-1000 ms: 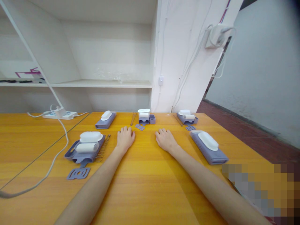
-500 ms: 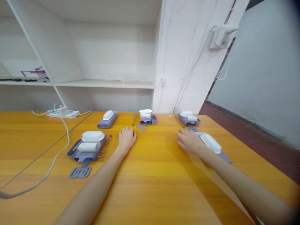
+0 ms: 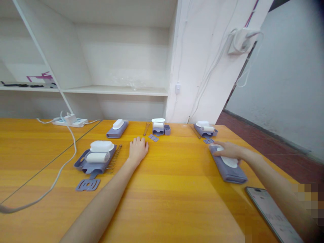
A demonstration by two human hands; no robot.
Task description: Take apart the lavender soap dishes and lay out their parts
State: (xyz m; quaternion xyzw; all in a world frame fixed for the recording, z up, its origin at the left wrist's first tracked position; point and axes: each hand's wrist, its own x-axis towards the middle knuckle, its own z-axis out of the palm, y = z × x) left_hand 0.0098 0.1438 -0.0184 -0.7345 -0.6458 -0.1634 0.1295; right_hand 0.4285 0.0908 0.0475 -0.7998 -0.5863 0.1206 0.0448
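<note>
In the head view, your left hand (image 3: pixel 139 148) lies palm-down on the worktop (image 3: pixel 164 189), fingers loosely spread, a wide grip. Your right hand (image 3: pixel 230 150) drapes over the near-right purple case (image 3: pixel 231 174); whether that grip is closed, I can't tell. One phone (image 3: pixel 270 210) beside it. Count them: five purple cases (image 3: pixel 95 167), five white ovals (image 3: pixel 101 146), three white rolls (image 3: pixel 97 158), three wire coils (image 3: pixel 116 156), three slotted plates (image 3: pixel 88 184).

bright, soft shadow on tabletop (image 3: pixel 162 209), dark upper-right corner
</note>
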